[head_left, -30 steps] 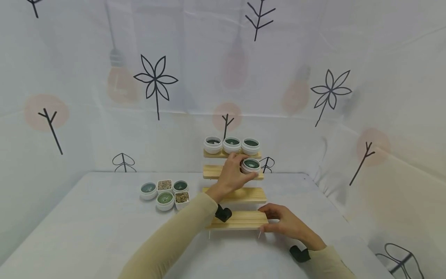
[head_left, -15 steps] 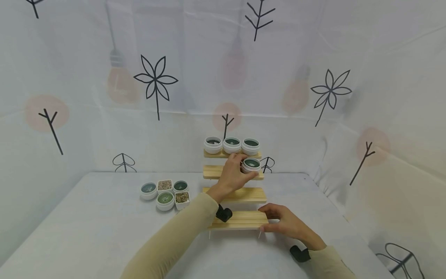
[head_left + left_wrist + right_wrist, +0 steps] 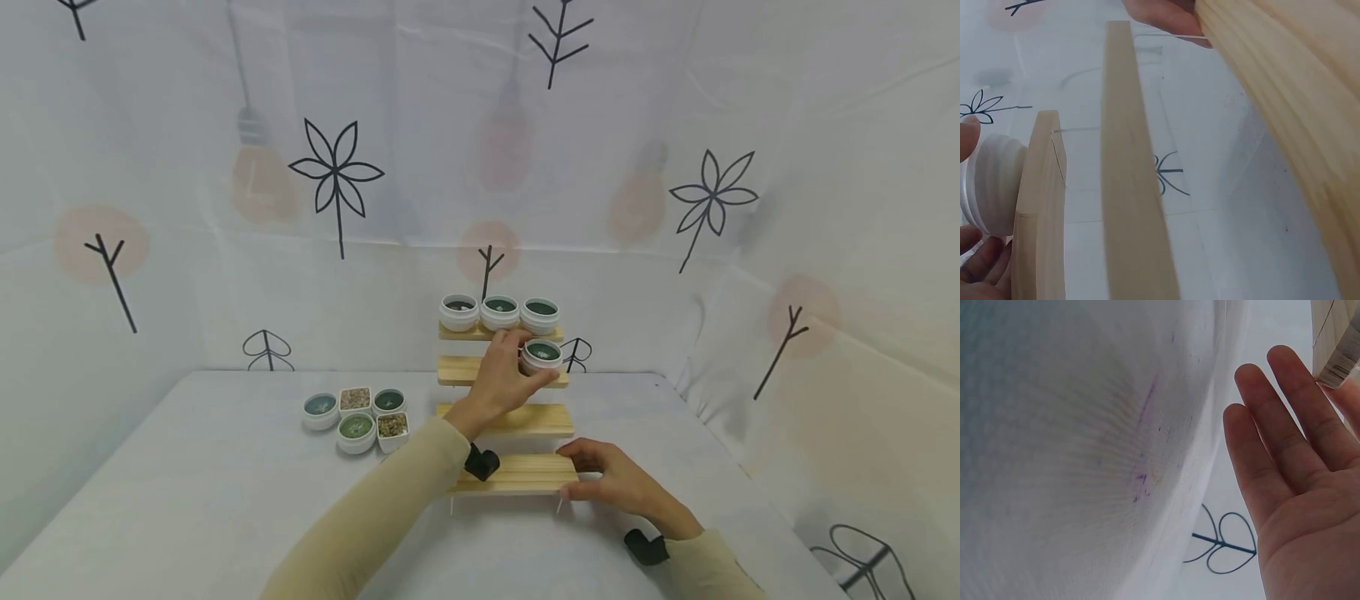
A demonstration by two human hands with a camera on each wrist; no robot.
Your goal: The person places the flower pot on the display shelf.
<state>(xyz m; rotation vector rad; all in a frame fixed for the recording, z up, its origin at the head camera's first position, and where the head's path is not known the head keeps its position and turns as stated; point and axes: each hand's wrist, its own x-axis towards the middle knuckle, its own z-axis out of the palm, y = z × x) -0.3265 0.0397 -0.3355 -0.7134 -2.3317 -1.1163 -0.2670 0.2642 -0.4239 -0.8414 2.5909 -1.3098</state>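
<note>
My left hand (image 3: 501, 375) holds a small white round pot (image 3: 542, 353) with a dark green top, at the right end of the second-highest board of a stepped wooden stand (image 3: 523, 421). In the left wrist view, the white pot (image 3: 999, 184) sits against the board's face, with the thumb on one side and fingers on the other. My right hand (image 3: 613, 482) grips the right end of the lowest board, thumb at the front corner and index finger behind. The right wrist view shows three fingers of the right hand (image 3: 1304, 469) stretched out beside the board's end (image 3: 1340, 365).
Three similar round pots, one of them a white pot (image 3: 500, 312), line the top board. To the left on the white table (image 3: 225, 475), round pots and square pots of gravel cluster together, including a light green one (image 3: 356, 432). A printed cloth (image 3: 420, 192) hangs behind.
</note>
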